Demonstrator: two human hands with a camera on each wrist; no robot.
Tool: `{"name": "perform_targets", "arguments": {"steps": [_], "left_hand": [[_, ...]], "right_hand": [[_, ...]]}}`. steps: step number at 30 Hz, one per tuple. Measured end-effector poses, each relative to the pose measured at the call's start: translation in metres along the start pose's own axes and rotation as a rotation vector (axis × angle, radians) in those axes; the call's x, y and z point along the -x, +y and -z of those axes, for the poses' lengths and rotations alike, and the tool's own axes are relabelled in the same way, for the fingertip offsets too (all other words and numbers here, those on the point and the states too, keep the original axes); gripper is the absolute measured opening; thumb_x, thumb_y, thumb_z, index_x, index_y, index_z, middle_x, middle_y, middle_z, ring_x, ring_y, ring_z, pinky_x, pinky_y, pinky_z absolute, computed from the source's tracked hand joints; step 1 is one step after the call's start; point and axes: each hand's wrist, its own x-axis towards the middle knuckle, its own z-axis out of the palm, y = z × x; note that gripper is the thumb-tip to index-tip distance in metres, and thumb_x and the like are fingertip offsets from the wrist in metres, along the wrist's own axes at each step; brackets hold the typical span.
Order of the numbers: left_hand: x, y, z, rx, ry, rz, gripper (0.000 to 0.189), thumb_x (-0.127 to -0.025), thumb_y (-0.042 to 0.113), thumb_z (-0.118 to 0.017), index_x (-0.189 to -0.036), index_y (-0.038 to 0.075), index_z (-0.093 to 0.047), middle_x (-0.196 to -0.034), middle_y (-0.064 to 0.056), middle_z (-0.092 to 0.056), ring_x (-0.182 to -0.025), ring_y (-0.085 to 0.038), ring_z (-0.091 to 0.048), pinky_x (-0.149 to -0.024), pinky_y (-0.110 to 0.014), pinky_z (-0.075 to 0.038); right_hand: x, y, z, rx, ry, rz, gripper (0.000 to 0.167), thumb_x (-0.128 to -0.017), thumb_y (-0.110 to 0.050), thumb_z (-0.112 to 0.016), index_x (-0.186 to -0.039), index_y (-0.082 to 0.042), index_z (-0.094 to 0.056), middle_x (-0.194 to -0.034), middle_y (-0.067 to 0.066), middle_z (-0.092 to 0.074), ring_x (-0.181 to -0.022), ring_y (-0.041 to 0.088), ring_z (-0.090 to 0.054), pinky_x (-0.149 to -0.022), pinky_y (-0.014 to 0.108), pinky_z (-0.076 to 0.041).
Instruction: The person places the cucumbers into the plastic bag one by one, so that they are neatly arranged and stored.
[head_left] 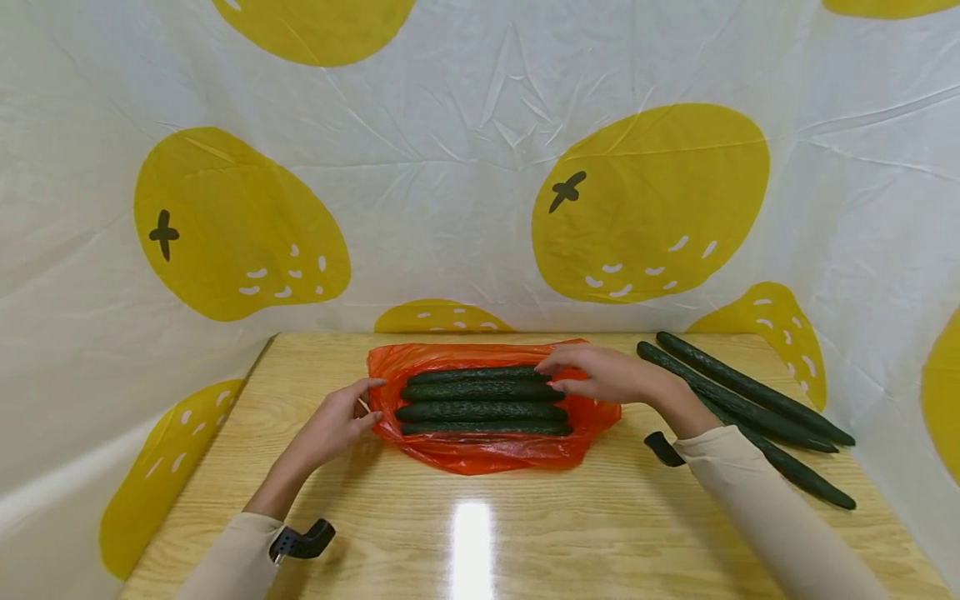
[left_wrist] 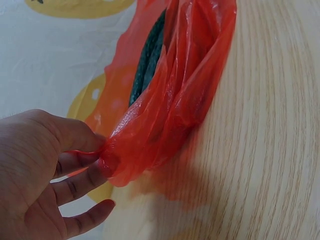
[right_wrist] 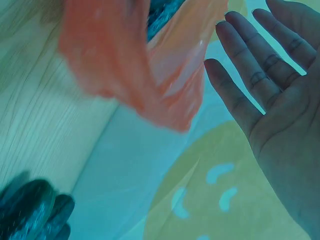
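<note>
A red plastic bag lies spread on the table, its mouth wide and facing up. Several long green cucumbers rest inside it side by side. At the bag's left end, my left hand pinches the plastic between thumb and fingertips, as the left wrist view confirms with the gathered red film. My right hand hovers over the bag's right end, fingers extended. In the right wrist view, its fingers are spread beside the bag's edge, holding nothing.
Three loose cucumbers lie slanted on the right side of the wooden table. A white cloth with yellow fruit prints hangs behind the table and along its sides.
</note>
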Motion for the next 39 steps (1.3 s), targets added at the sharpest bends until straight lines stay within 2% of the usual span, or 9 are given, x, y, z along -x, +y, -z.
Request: {"name": "perform_targets", "arguments": {"steps": [5,10,17,22,28,39], "left_hand": [[0.0,0.0,0.0,-0.01,0.003,-0.002,0.052,-0.094,0.002,-0.069,-0.143,0.001,-0.052,-0.098,-0.007,-0.063,-0.076,-0.025,-0.065,-0.06,-0.027,-0.053],[0.0,-0.001,0.0,-0.017,0.001,0.002,0.052,-0.094,0.002,-0.069,-0.143,0.0,-0.052,-0.098,-0.007,-0.063,-0.077,-0.024,-0.065,-0.061,-0.026,-0.053],[0.0,-0.001,0.002,-0.009,0.007,-0.007,0.051,-0.094,0.001,-0.069,-0.142,0.0,-0.053,-0.096,-0.006,-0.062,-0.075,-0.023,-0.064,-0.06,-0.027,-0.053],[0.0,-0.001,0.002,-0.003,0.006,-0.005,0.051,-0.094,0.001,-0.068,-0.142,0.0,-0.053,-0.095,-0.005,-0.062,-0.075,-0.024,-0.064,-0.059,-0.027,-0.052],[0.001,-0.002,0.001,0.004,0.013,-0.015,0.05,-0.093,0.0,-0.068,-0.141,-0.001,-0.053,-0.095,-0.006,-0.063,-0.075,-0.023,-0.066,-0.06,-0.026,-0.053],[0.002,-0.004,0.001,0.013,0.023,-0.025,0.05,-0.093,-0.003,-0.067,-0.141,-0.002,-0.054,-0.095,-0.007,-0.064,-0.073,-0.022,-0.067,-0.059,-0.025,-0.053]], "right_hand": [[0.017,0.01,0.007,-0.047,0.031,-0.04,0.037,-0.103,-0.027,-0.06,-0.14,-0.017,-0.06,-0.138,0.0,-0.061,-0.129,0.028,-0.057,-0.105,0.056,-0.045],[0.033,0.02,0.012,-0.057,0.078,-0.049,0.038,-0.103,-0.027,-0.06,-0.139,-0.014,-0.061,-0.136,0.005,-0.063,-0.126,0.03,-0.059,-0.104,0.057,-0.046],[0.058,0.036,0.016,-0.035,0.171,-0.11,0.037,-0.1,-0.015,-0.065,-0.136,-0.008,-0.063,-0.129,0.008,-0.068,-0.115,0.029,-0.065,-0.096,0.059,-0.049],[0.076,0.046,0.017,0.015,0.224,-0.146,0.036,-0.1,-0.015,-0.066,-0.134,-0.007,-0.064,-0.129,0.009,-0.067,-0.112,0.029,-0.066,-0.093,0.055,-0.052],[0.1,0.055,0.013,0.046,0.237,-0.198,0.037,-0.098,-0.017,-0.068,-0.133,-0.007,-0.063,-0.129,0.009,-0.067,-0.108,0.03,-0.066,-0.091,0.048,-0.054],[0.139,0.073,0.004,0.068,0.234,-0.252,0.039,-0.096,-0.016,-0.071,-0.131,-0.002,-0.063,-0.127,0.013,-0.067,-0.108,0.033,-0.065,-0.089,0.051,-0.054]]}}
